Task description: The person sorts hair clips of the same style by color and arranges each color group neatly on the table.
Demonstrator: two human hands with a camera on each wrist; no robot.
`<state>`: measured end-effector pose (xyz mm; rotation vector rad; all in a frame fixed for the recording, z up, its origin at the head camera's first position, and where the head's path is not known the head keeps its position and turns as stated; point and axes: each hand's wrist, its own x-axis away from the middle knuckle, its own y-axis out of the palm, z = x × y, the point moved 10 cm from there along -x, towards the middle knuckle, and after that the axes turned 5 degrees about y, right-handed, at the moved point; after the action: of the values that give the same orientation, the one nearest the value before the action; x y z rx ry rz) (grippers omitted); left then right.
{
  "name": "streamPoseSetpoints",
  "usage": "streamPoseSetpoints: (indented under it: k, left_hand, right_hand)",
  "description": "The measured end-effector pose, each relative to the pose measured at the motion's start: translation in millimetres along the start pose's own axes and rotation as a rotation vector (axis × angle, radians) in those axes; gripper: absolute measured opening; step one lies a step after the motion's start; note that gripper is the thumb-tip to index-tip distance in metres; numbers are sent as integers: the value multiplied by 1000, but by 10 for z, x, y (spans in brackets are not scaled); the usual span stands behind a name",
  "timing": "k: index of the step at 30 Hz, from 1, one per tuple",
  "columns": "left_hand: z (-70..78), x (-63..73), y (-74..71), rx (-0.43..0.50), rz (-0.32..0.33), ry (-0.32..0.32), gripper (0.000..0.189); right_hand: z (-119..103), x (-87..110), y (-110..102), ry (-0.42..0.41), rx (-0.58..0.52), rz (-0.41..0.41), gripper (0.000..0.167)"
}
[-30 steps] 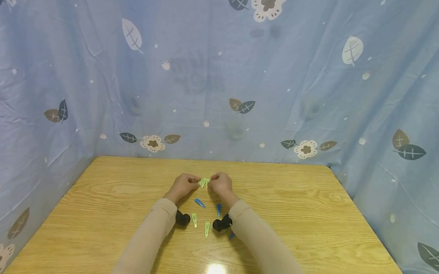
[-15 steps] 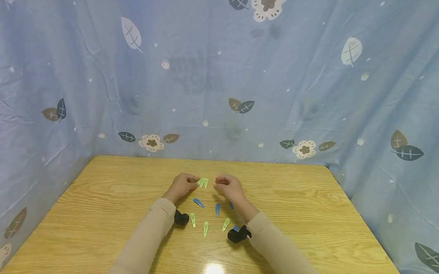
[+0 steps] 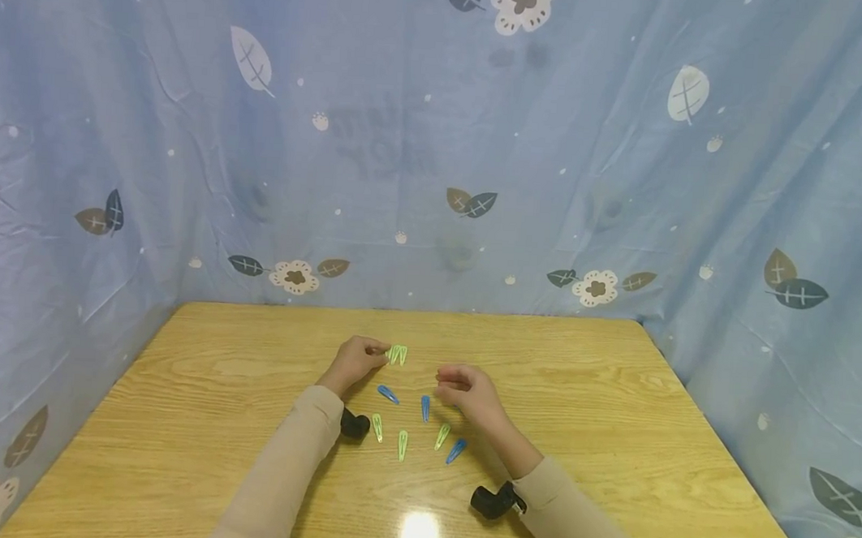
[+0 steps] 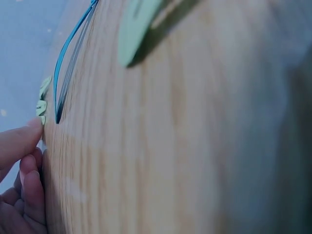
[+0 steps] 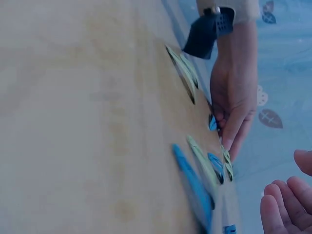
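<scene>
My left hand (image 3: 354, 361) pinches the left end of a short row of green hair clips (image 3: 400, 355) at the back, its fingertips partly covering the leftmost clip. In the left wrist view one of its fingertips touches a small green clip (image 4: 43, 119). To the right, my right hand (image 3: 471, 395) hovers above the table with loosely bent fingers and nothing between them. Under it, close to those fingers, a bit of blue hair clip (image 5: 229, 229) shows in the right wrist view. A blue hair clip (image 3: 425, 408) lies between both arms.
Nearer me lie green hair clips (image 3: 403, 445) in a loose arc, with a blue clip (image 3: 455, 451) on the right and another blue clip (image 3: 388, 393) by the left wrist. They rest on a wooden table (image 3: 612, 441), enclosed by a patterned blue curtain (image 3: 406, 178).
My right hand has left the green clip row and moved right and towards me, uncovering green and blue clips near its wrist. My left hand stays at the row's left end.
</scene>
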<state>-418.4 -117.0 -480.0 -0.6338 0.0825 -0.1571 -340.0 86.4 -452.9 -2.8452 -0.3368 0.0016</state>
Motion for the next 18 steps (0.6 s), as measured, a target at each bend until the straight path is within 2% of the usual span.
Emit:
streamPoseSetpoints:
  k: [8,12,18]
  left_hand:
    - [25,17,0,1,-1,-2,30]
    - [28,22,-3,1,-1,3,30]
    - [31,22,-7,11,-3,11,30]
  right_hand:
    - [100,301,-18,-20,27,-16,38]
    - [162,392,-30,-13,20,-12,38]
    - [214,481,-52,4,74,23,34]
